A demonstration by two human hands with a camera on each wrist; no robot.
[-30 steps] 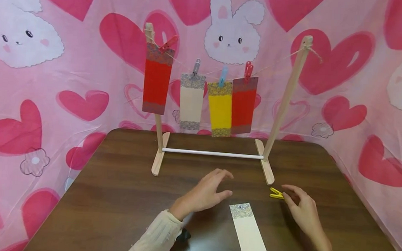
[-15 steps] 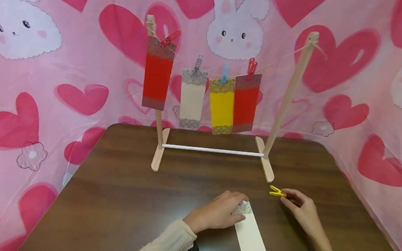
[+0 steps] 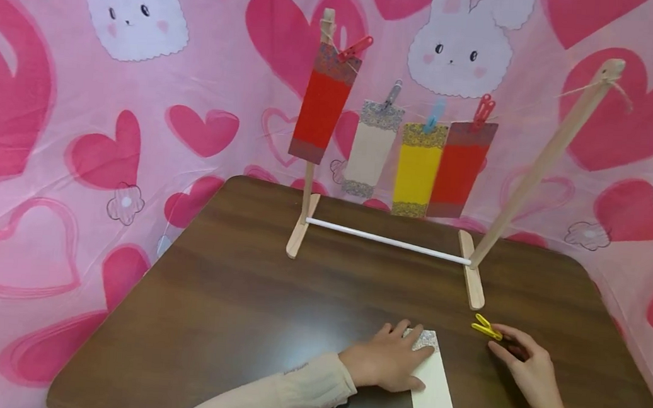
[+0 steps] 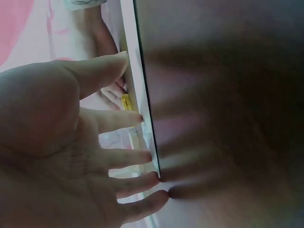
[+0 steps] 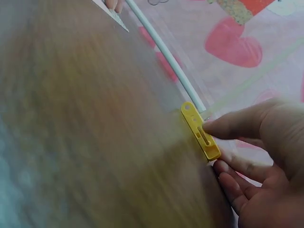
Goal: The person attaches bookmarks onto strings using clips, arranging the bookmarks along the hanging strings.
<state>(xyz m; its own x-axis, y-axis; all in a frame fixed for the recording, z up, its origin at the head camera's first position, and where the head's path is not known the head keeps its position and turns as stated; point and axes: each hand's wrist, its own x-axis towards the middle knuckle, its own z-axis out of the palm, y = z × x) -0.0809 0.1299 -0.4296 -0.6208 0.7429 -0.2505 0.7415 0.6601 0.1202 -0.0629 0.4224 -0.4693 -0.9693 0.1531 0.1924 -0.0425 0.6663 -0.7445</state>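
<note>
My left hand (image 3: 388, 357) lies with spread fingers over the upper left edge of a long cream card with a lace-print band (image 3: 437, 395) on the table. In the left wrist view the straight fingers (image 4: 126, 156) reach to the card's edge (image 4: 135, 57), with the thumb at that edge too. To the right, thumb and fingers of my right hand (image 3: 531, 370) pinch a yellow clothespin (image 3: 487, 328) just above the tabletop. The right wrist view shows the clothespin (image 5: 200, 130) side-on, the thumb against its spring.
Beyond the hands stands a wooden frame (image 3: 508, 204) with a white crossbar (image 3: 386, 238) and a string. Clothespins hold a red card (image 3: 323, 109), a cream card (image 3: 371, 149), a yellow card (image 3: 418, 180) and another red card (image 3: 458, 178) on it. A pink heart-print cloth (image 3: 211, 63) hangs behind.
My left hand has come down and right onto the cream card. The right hand keeps the yellow clothespin in nearly the same place. The head view has turned left and tilted.
</note>
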